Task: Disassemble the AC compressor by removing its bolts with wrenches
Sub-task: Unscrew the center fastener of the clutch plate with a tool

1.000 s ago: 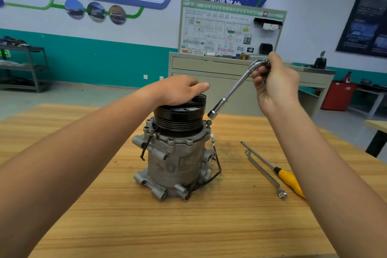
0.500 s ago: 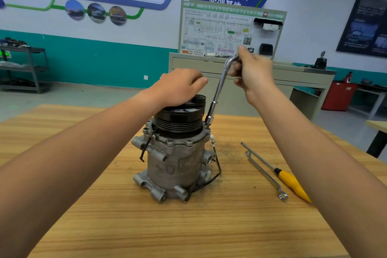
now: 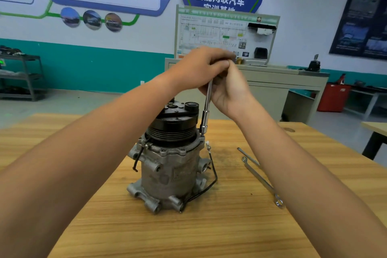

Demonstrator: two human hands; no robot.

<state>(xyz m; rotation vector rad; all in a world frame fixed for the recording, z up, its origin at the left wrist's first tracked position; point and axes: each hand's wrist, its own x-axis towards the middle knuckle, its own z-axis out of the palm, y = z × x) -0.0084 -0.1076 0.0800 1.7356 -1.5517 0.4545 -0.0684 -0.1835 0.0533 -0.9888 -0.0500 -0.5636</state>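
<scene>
Grasping upright wrench (image 3: 206, 109) top, left hand (image 3: 201, 65), right hand (image 3: 228, 90), compressor (image 3: 169, 165) beneath both grips.

Compressor body (image 3: 169, 174) was dull grey, blotched darker; its pulley (image 3: 173, 128) black, ringed with grooves. Socket wrench (image 3: 206, 109) and flat spanner (image 3: 259, 180) showed bright silver. Wire lead (image 3: 214, 170) black. Table (image 3: 125, 232) was pale tan, streaked with grain. Wall (image 3: 94, 63): white over teal band.

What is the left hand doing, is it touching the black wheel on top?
Apart. The head view shows the left hand up at the top of the wrench, with open background between it and the black wheel.
</scene>
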